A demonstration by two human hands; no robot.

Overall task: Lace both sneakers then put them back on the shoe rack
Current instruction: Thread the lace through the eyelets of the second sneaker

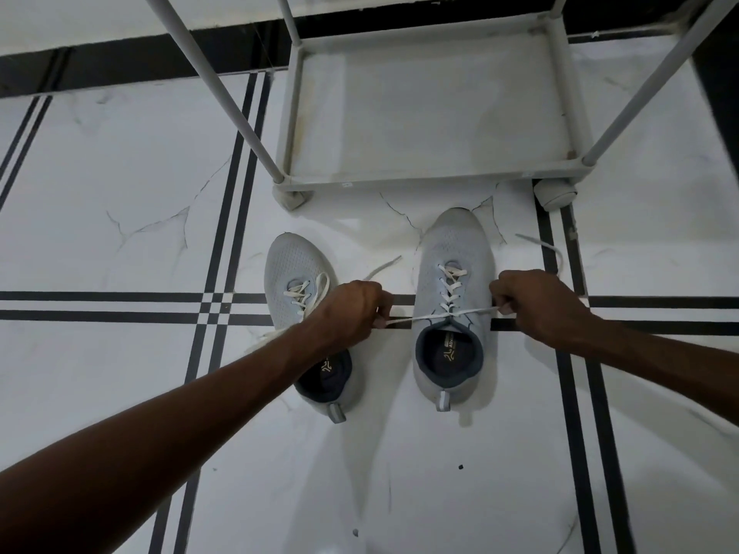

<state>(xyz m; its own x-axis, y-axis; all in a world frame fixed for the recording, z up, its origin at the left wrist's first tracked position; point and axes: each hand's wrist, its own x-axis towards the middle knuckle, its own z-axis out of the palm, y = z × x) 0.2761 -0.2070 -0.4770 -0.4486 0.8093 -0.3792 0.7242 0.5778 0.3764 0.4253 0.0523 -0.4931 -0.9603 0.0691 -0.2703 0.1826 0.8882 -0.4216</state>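
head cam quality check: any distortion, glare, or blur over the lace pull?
Head view: wide-angle bowing bends the shoe rack posts and floor lines; dim, cool light; soft glare on the tile; left hand, right hand and taut lace on the right sneaker reasonably sharp.

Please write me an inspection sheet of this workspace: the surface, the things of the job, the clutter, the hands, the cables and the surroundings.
Surface: white marble-look floor with black stripe lines; small dark specks near the bottom.
Job's things: right sneaker laced, lace pulled taut to both sides; left sneaker laced, lace ends loose, partly hidden by the left forearm. Both stand on the floor before the shoe rack, whose bottom shelf holds nothing.
Clutter: nothing seen.
Hands: left hand and right hand each pinch one end of the right sneaker's lace.
Cables: nothing seen.
Surroundings: black skirting band along the wall behind the rack.
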